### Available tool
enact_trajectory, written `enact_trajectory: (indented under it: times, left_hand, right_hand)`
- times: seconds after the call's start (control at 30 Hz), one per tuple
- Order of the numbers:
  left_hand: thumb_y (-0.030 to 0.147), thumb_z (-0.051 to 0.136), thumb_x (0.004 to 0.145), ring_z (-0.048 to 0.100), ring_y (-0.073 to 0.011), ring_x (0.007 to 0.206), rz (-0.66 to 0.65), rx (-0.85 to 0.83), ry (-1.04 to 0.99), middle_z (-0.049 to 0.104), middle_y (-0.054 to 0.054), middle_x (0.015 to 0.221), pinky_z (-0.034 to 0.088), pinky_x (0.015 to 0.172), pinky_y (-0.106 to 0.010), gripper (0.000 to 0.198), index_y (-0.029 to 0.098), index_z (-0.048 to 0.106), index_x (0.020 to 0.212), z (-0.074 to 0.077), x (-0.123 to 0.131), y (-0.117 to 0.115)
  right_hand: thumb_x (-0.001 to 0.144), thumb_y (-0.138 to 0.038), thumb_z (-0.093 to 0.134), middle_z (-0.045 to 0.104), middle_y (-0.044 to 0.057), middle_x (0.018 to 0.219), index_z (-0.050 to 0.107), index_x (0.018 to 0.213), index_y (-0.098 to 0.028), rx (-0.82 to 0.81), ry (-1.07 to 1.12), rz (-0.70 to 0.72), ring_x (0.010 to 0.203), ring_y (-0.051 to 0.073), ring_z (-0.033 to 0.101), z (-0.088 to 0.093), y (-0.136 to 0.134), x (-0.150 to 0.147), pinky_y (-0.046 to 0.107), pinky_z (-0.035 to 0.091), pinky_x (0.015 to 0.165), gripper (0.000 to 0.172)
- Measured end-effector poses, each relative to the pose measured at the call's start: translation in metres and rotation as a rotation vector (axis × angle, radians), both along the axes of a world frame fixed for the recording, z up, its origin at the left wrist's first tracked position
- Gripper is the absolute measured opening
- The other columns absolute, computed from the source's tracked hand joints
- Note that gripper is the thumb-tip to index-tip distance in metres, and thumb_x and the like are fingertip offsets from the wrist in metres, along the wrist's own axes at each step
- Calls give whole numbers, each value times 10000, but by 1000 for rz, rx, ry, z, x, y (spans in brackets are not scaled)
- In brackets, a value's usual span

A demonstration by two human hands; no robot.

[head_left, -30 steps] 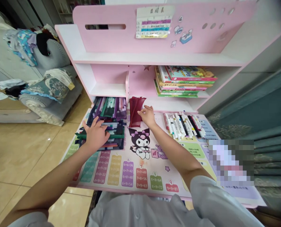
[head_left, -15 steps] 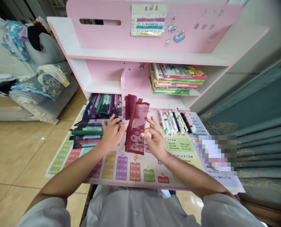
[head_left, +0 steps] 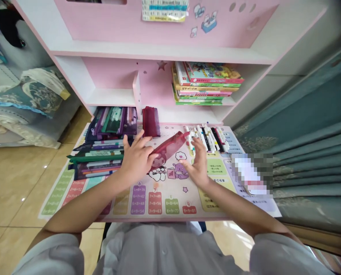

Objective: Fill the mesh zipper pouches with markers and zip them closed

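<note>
A sheer dark-red zip pencil pouch (head_left: 170, 146) with a cartoon print lies slantwise over the middle of the desk. My left hand (head_left: 137, 158) has its thumb and fingers at the pouch's lower left end, holding it there; part of that end is hidden. My right hand (head_left: 198, 164) is open, thumb and fingers apart, near the pouch's upper right end and just in front of a row of white and black markers (head_left: 207, 138). A second dark-red pouch (head_left: 151, 121) lies behind, close to the shelf.
Filled mesh pouches of pens (head_left: 113, 119) are stacked at the back left, with more pen-filled pouches (head_left: 97, 154) in front. Books (head_left: 205, 86) are piled on the pink shelf (head_left: 156, 51). A blurred-out item (head_left: 252, 175) lies at right, near the curtain (head_left: 308, 152).
The pouch between my hands has turned from nearly upright to a slant, its top end swinging right. My right hand has moved off its side and opened wider. The view has shifted.
</note>
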State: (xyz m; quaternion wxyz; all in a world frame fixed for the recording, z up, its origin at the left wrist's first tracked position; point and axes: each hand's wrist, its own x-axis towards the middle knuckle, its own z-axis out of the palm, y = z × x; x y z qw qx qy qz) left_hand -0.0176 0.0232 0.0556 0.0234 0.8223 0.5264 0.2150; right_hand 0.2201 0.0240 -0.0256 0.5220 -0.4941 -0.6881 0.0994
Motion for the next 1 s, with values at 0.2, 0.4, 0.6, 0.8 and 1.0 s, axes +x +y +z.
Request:
enact_trajectory:
  times: [0.2,0.4,0.6,0.8,1.0]
  left_hand:
    - [236,631,890,424,-370,1406,-120,-44,126,658,-99,1299,41,1139,-778,149,224,752,804,-9,8,3]
    - [191,623,882,406,-371,1422,-175,-105,160,671,-98,1266,-17,1132,-786,155,245,763,843,-26,6,9]
    - [251,649,894,428,-383,1398,-106,-16,101,642,-122,1304,92,1127,-786,91,205,726,885,-30,18,4]
    - [328,716,839,409,-405,1407,-167,95,-51,628,-105,1322,83,1148,-768,130,210,704,786,-39,51,-4]
    - [300,700,853,409,-393,1414,-172,108,-43,631,-130,1329,57,1144,-764,127,203,703,772,-43,67,-2]
  right_hand:
    - [865,-523,631,506,112,1429,618,1117,-274,26,-220,13,1515,365,212,10,13,19,625,255,1205,354]
    - [894,-407,611,571,80,1376,695,966,-271,-57,-276,143,1513,338,240,-2,9,25,625,304,1188,176]
    - [867,-355,655,596,56,1372,730,836,-267,-87,-252,190,1512,329,248,-3,9,26,627,302,1195,120]
    - [846,-333,693,609,57,1369,755,807,-263,-115,-229,217,1513,329,252,-4,6,23,617,320,1193,101]
    - [845,-324,703,630,80,1340,759,802,-252,-75,-207,209,1508,319,272,-7,8,23,603,332,1194,101]
